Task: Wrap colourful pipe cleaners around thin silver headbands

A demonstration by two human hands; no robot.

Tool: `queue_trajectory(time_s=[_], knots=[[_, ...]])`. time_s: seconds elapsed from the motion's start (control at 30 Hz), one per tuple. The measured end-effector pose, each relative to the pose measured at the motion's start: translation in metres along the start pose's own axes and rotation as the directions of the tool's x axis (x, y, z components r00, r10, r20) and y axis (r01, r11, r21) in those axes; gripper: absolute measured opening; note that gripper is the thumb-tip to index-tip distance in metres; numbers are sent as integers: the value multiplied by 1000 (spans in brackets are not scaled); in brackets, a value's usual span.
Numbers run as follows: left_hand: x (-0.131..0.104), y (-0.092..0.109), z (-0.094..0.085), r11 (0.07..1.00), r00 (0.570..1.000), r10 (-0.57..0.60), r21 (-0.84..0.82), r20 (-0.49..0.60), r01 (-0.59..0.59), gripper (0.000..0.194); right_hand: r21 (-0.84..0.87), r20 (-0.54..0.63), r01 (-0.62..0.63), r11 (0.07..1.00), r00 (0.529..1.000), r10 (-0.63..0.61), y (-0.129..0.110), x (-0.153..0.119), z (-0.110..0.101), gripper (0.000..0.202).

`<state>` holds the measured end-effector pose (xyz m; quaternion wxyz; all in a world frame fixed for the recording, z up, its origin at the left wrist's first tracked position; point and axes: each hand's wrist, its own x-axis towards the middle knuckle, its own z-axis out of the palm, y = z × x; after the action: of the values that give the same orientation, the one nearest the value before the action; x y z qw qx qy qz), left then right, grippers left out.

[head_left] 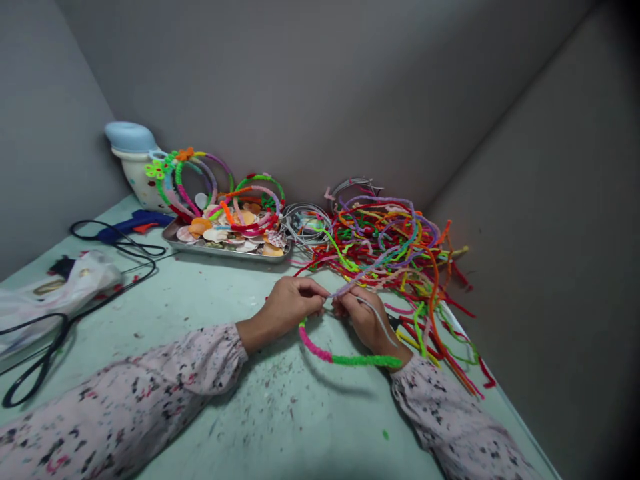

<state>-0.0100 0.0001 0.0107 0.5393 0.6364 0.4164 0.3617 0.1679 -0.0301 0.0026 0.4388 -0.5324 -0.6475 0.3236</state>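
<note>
Pink and green fuzz wraps the headband (345, 359) at the frame's lower centre, where we pinch its end with our left hand (287, 308) and our right hand (365, 319), fingers closed, a lilac pipe cleaner (373, 268) between them. Loose pipe cleaners (400, 247) lie just beyond.

No text, label, brand, number or sign can be read anywhere in the view. The plastic bag (60, 287) at the near left of the worktop (210, 413) holds a small brownish item that might be a tag, but it is too blurred to make out any letters.
</note>
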Motion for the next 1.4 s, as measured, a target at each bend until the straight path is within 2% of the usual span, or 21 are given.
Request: queue_trajectory(time_s=[0.23,0.5,0.6,0.77,0.97,1.23,1.4], knots=[[0,-2,2,997,997,71,-9,16,-71,22,-64,-18,11,998,1000,-13,1,2,-1,25],[1,-6,2,995,998,66,70,10,-67,22,-95,27,34,995,999,-31,4,0,-1,33],[1,-5,3,996,998,62,67,3,-62,22,-174,37,101,980,995,-96,2,0,-2,33],[-2,5,1,998,996,69,8,62,-70,19,-319,43,225,921,974,-223,-4,1,-5,28],[-2,9,0,986,998,50,-161,26,-46,21,-394,116,398,829,916,-385,-11,0,-4,23],[1,2,2,997,999,20,-80,30,-17,26,-412,100,417,811,905,-414,-11,-1,-3,23],[0,-1,3,997,998,56,58,22,-57,25,-419,110,410,810,908,-403,-10,-1,-3,25]])
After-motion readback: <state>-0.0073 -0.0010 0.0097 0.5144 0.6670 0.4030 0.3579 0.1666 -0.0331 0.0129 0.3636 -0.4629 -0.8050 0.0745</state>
